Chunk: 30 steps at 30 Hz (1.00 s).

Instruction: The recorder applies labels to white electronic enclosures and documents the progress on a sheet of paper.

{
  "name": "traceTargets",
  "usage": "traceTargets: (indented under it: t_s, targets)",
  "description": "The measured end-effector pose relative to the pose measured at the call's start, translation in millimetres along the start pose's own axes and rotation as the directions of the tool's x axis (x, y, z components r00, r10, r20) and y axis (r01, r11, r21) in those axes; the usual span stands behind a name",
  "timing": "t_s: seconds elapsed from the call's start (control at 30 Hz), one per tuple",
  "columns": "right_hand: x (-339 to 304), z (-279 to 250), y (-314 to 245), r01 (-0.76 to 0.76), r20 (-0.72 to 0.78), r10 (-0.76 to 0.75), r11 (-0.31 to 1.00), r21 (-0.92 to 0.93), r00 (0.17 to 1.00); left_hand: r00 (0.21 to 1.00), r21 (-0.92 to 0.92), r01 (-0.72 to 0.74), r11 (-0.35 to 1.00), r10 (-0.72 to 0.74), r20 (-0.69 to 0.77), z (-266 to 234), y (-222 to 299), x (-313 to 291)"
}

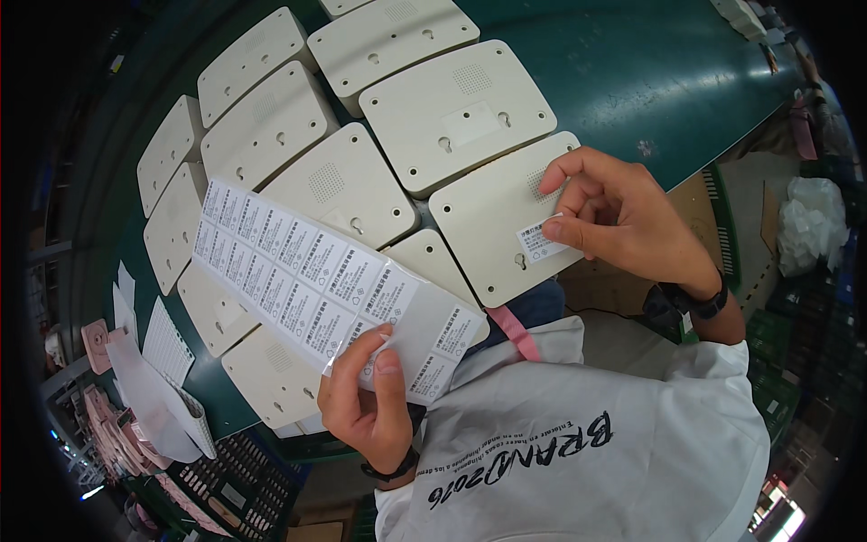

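My left hand (368, 397) pinches the lower edge of a sheet of white printed labels (298, 262), held tilted over the cream plastic housings. A bare grey patch of backing shows on the sheet near my thumb. Between the thumb and fingers of my right hand (623, 217) is a single white label (536, 242). It lies against or just above the near right housing (479, 212); I cannot tell whether it touches. That housing has a speaker grille of small holes, corner screw holes and a keyhole slot. Behind it, another housing (452, 108) carries a pale rectangular label.
Several more housings (393, 41) stand in rows on the green table (623, 81). Papers and a white spiral-edged pad (167, 339) lie at the left edge. Black crates (244, 483) sit below left. A clear plastic bag (813, 226) and cardboard are on the right.
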State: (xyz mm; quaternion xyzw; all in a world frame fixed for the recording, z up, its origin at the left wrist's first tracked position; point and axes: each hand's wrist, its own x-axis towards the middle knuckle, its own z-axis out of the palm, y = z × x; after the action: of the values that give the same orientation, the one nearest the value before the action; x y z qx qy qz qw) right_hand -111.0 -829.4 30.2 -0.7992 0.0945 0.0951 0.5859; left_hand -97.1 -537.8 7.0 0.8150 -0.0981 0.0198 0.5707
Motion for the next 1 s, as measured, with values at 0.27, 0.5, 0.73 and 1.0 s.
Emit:
traceTargets:
  t_s: [0.27,0.5,0.73,1.0]
  targets:
    - [-0.1,5.7,-2.1,0.06,-0.026,-0.063,0.992,-0.114,0.998,1.0,-0.013,-0.018,1.0,0.018,0.002,0.5,-0.3,0.8]
    - [1.4,7.3,-7.2,0.116,-0.022,-0.133,0.926,-0.36,0.991,1.0,0.015,0.019,1.0,-0.018,-0.007,-0.3,0.4,0.0]
    - [5.0,-6.1,-16.6,0.125,0.006,-0.17,0.699,-0.704,0.985,1.0,0.0,-0.015,1.0,0.015,0.008,-2.0,-0.7,-0.2]
    - [5.2,-20.0,-18.1,-0.167,0.014,0.173,0.966,-0.198,0.985,0.999,-0.043,-0.038,0.998,0.039,0.021,-2.6,-3.9,-0.7]
